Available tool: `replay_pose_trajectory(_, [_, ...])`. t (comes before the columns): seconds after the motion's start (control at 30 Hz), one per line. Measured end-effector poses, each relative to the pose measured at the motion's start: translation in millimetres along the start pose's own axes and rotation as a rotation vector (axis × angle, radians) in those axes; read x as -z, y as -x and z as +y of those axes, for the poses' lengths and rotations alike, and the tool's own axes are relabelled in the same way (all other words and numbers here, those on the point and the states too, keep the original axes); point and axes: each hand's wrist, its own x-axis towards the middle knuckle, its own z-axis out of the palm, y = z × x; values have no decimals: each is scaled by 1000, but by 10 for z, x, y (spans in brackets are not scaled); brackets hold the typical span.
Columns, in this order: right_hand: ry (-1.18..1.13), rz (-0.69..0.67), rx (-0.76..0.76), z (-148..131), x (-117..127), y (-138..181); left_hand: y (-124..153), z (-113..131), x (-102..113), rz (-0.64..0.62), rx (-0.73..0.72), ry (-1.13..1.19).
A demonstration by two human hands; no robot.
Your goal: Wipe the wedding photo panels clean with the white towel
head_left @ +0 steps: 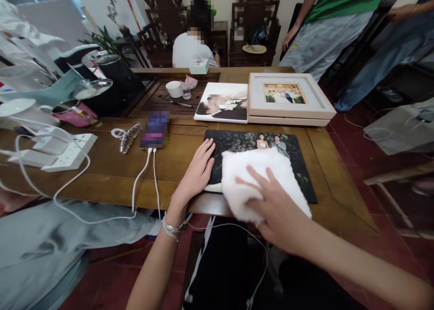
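Observation:
A dark photo panel (233, 140) with two people pictured on it lies flat on the wooden table (183, 161). My left hand (199, 170) rests with fingers stretched on the panel's left edge. Over the panel's lower middle lies a fluffy white cloth (237, 165), which hides that part and hangs past the table's front edge. My right hand (274, 201) lies on the cloth with its fingers spread, pressing it rather than gripping it.
Behind the panel are a white photo album (222, 113) and a framed picture box (288, 113). To the left lie a phone (155, 129) with white cables, a hair claw clip (127, 137) and a power strip (71, 152). Other people are around the table.

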Motion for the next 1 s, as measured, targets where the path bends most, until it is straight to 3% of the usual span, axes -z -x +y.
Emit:
replay_pose_trajectory(0.07, [-29,-58,60,-136,-21,100,-3,-1,1,-6,-5,-8])
replay_pose_trajectory(0.13, [-23,-53,58,-91,2,65,-5,-4,1,-15,-12,-9])
replay_pose_trajectory(0.33, [157,73,-116,660,203,-534,-3,-4,0,-20,-17,11])
replay_pose_trajectory(0.43, [197,85,-157,853,260,-759,0,-3,1,-11,-16,17])
replay_pose_trajectory(0.57, [158,51,-126,579,177,-684,1,-9,-1,21,0,39])
replay_pose_trajectory(0.77, [-8,-92,43,-142,-1,-139,-5,1,3,19,23,43])
replay_pose_trajectory(0.87, [-35,-98,49,-126,43,-95,-8,-1,1,10,16,45])
replay_pose_trajectory(1.0, [76,-16,-48,290,158,-426,-8,-17,-16,20,12,60])
